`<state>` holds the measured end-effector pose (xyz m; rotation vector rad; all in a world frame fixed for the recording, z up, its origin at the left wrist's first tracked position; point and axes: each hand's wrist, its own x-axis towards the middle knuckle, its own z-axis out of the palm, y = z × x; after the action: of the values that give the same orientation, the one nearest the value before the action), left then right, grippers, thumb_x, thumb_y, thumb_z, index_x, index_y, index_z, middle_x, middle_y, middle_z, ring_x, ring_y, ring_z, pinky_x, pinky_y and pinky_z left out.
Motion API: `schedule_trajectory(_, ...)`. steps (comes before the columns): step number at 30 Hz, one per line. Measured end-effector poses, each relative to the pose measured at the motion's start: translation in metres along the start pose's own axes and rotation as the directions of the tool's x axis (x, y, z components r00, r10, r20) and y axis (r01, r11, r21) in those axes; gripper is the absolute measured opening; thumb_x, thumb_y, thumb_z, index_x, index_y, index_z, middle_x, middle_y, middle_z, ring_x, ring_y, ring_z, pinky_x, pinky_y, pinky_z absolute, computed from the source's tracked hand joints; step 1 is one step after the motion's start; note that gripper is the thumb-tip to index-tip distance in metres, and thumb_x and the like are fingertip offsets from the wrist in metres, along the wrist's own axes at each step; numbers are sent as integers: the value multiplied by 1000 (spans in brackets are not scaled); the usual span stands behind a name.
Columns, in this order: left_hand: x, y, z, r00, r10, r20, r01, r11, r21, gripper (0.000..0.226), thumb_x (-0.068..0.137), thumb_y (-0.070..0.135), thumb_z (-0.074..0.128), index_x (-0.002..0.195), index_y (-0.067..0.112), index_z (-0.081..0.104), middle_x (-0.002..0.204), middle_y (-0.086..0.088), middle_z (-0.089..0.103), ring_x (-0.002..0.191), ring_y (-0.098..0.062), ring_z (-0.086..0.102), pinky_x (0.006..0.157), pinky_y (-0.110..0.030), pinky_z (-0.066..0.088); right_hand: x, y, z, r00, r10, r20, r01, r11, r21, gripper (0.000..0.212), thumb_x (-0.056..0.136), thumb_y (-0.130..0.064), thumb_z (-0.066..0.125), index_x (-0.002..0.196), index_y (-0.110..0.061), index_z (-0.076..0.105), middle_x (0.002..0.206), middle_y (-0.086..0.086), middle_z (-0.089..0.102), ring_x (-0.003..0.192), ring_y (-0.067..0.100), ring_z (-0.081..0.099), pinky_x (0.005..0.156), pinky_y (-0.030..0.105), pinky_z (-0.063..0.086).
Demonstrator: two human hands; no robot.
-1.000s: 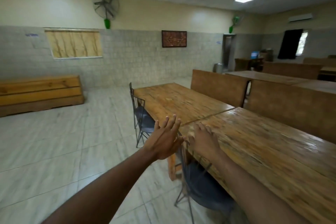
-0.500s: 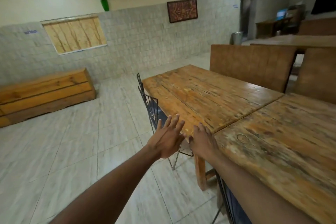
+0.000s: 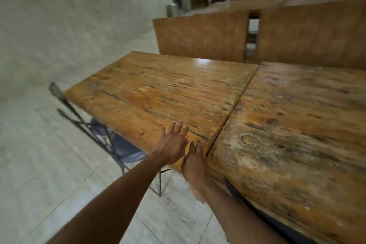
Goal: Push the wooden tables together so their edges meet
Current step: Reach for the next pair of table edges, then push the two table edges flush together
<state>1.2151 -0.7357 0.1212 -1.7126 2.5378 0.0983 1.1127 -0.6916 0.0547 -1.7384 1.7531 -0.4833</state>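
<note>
While spread and holding nothing, fingers of the left hand (image 3: 172,148) hover over the near corner of the far wooden surface (image 3: 158,93), palm down, contact not certain through the blur. Just beside, at 4 o'clock, fingers of the right hand (image 3: 193,164) lie extended and together, gripping nothing, at the near edge right where the seam (image 3: 233,105) begins. From both hands, seam running off toward 1 o'clock, narrow and dark, with the near wooden surface (image 3: 287,134) spreading to 3 o'clock. Long axis of the far surface stretching toward 10 o'clock, away from the seam. Left hand nearer to that far surface. Any closing shove probably directed toward 3 o'clock, across the seam. Metal chair (image 3: 95,125) tucked beneath at 9 o'clock.
</note>
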Motion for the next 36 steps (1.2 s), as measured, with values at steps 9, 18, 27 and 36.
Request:
schedule_trajectory(9, 100, -45, 115, 934, 304, 185, -290, 952, -99, 62, 102, 47, 19, 157, 17, 12, 168, -14, 3, 153, -39, -1, 116, -66, 4, 73, 56, 35, 870, 353, -345, -375, 927, 2, 60, 106, -28, 29, 161, -11, 11, 171, 7, 2, 157, 27, -5, 127, 39, -4)
schedule_trajectory(18, 123, -38, 179, 944, 327, 49, -319, 940, -122, 67, 98, 57, 3, 157, 27, -6, 166, -3, -18, 150, -33, -22, 114, -66, -14, 77, 102, 48, 843, 271, -465, -397, 896, -197, 56, 107, -26, 24, 160, -12, 17, 170, 7, 12, 158, 26, 3, 127, 38, -4)
schedule_trajectory(27, 134, -41, 185, 924, 380, -52, -383, 914, -131, 65, 100, 58, 10, 158, 29, 2, 168, -1, -6, 152, -32, -16, 116, -68, -9, 77, 104, 51, 844, 238, -481, -385, 893, -234, 56, 106, -25, 24, 160, -10, 18, 169, 9, 14, 157, 28, 5, 128, 44, 3)
schedule_trajectory(36, 161, -32, 178, 922, 385, -44, -388, 913, -129, 65, 102, 56, 13, 159, 26, 3, 169, -3, -5, 152, -34, -14, 115, -68, -11, 75, 106, 50, 849, 230, -475, -370, 901, -225, 56, 106, -26, 23, 160, -10, 19, 169, 8, 15, 157, 28, 5, 128, 46, 4)
